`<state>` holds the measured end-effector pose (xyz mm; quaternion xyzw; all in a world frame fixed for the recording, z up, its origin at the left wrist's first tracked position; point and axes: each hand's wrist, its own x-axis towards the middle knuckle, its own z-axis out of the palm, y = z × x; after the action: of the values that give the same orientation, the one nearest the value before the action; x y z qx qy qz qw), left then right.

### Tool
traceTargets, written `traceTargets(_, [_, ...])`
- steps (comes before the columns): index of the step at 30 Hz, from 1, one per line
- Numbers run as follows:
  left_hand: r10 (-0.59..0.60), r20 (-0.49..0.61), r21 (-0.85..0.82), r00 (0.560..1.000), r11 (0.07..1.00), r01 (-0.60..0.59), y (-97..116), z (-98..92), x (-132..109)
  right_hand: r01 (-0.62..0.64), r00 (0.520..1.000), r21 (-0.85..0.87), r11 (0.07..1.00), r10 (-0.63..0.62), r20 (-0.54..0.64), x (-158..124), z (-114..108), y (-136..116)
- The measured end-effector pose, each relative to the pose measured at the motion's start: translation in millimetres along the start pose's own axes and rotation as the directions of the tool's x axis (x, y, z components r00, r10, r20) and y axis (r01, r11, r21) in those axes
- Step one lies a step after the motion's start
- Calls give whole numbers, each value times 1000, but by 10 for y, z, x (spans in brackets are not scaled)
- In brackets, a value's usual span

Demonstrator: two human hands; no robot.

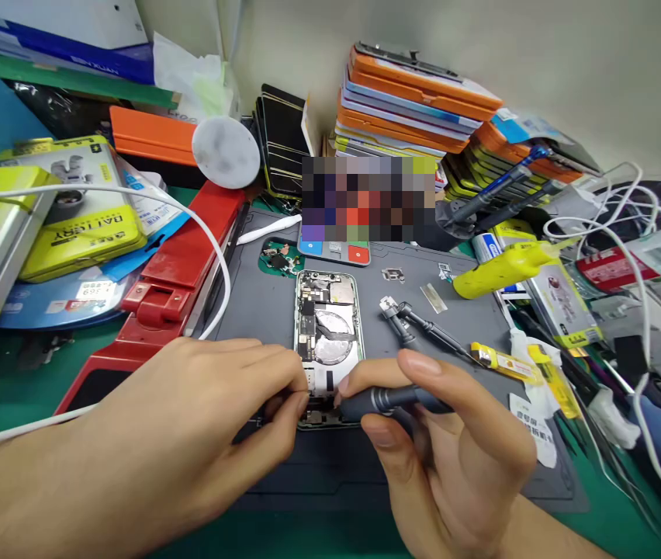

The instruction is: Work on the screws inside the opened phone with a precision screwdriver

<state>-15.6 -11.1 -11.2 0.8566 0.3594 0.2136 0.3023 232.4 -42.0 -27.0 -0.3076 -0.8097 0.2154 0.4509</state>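
Observation:
An opened smartphone (333, 338) lies on the grey mat (389, 291), its circuit board and round coil showing. At its lower left edge, my left hand (214, 419) has thumb and index finger pinched together; whatever is between them is hidden. My right hand (470, 458) grips a dark pen-shaped screwdriver (385, 400), held low with its tip toward the phone's bottom end. The tip itself is hidden by the fingers. Both hands cover parts of the lower phone.
Two dark screwdrivers (435, 330), small metal parts (392, 274) and a yellow bottle (499, 268) lie right of the phone. A red clamp-like tool (161, 287) and battery boxes (89, 225) crowd the left. A white cable (214, 241) loops there. Orange cases (406, 85) stack behind.

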Motion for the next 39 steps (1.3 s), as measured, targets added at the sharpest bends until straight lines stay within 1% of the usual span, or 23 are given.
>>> traceTargets(7, [-1,40,-9,999,1000,2,5,-27,-1,25,999,-20,999,-24,30,26,15,-19])
traceTargets(12, [-5,50,-24,999,1000,6,14,-39,-4,-12,999,-45,999,14,30,17,4,-51])
traceTargets(15, [-7,60,-20,998,1000,9,14,-35,-8,-12,999,-67,998,15,38,19,-10,-59])
traceTargets(24, [3,88,-22,996,1000,-2,8,-45,-7,48,998,-121,991,-44,35,53,-14,-62])
traceTargets(26, [4,102,-28,995,1000,-2,2,-35,-12,62,997,-168,984,-52,64,78,-5,-82])
traceTargets(28, [6,93,-37,996,999,-3,-5,-20,-17,57,993,-225,973,-33,110,110,12,-96])
traceTargets(30, [5,84,-41,996,999,-2,-9,-8,-19,65,995,-258,964,-45,84,143,39,-99])
traceTargets(32, [7,81,-50,997,999,-3,-10,-1,-22,118,993,-241,963,-122,2,167,63,-97])
traceTargets(34, [8,71,-63,997,998,-3,-11,3,-31,168,984,-221,961,-176,-19,175,69,-104])
traceTargets(37, [5,63,-74,998,997,-1,-17,18,-54,148,988,-221,964,-134,78,152,61,-135])
traceTargets(39, [0,68,-69,998,998,5,-27,35,-67,116,993,-216,969,-107,53,119,74,-146])
